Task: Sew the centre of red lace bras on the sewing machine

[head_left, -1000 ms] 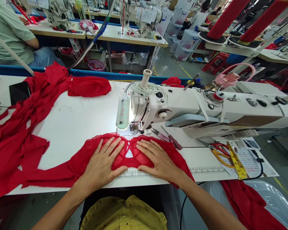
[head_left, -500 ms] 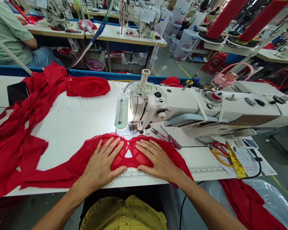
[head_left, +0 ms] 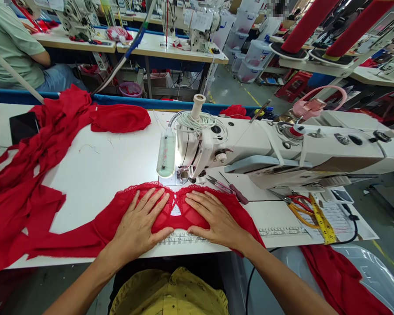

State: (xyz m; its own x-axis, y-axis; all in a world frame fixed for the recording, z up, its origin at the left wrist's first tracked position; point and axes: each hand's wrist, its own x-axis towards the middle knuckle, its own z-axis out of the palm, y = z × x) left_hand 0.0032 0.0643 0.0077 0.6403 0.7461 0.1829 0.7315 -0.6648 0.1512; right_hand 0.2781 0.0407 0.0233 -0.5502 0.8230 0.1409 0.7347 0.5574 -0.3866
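Observation:
A red lace bra [head_left: 180,222] lies on the white sewing table, just in front of the sewing machine [head_left: 230,146]. Flat on its left cup rests my left hand [head_left: 142,218], fingers spread and thumb toward the middle. My right hand [head_left: 213,216] lies the same way on the right cup, its fingers outstretched. Between the two hands a small gap in the fabric shows the white table beneath. The machine's presser foot [head_left: 183,176] sits just beyond the lace edge. Printed along the table's front edge is a ruler scale [head_left: 180,238], partly covered by my hands and the fabric.
Thread snips [head_left: 219,184] and a dark-handled tool [head_left: 238,192] lie right of the bra. Farther right are orange-handled scissors [head_left: 302,214] and a yellow measuring tape [head_left: 323,221]. Red fabric [head_left: 42,175] covers the left side. A clear bin [head_left: 374,267] stands lower right.

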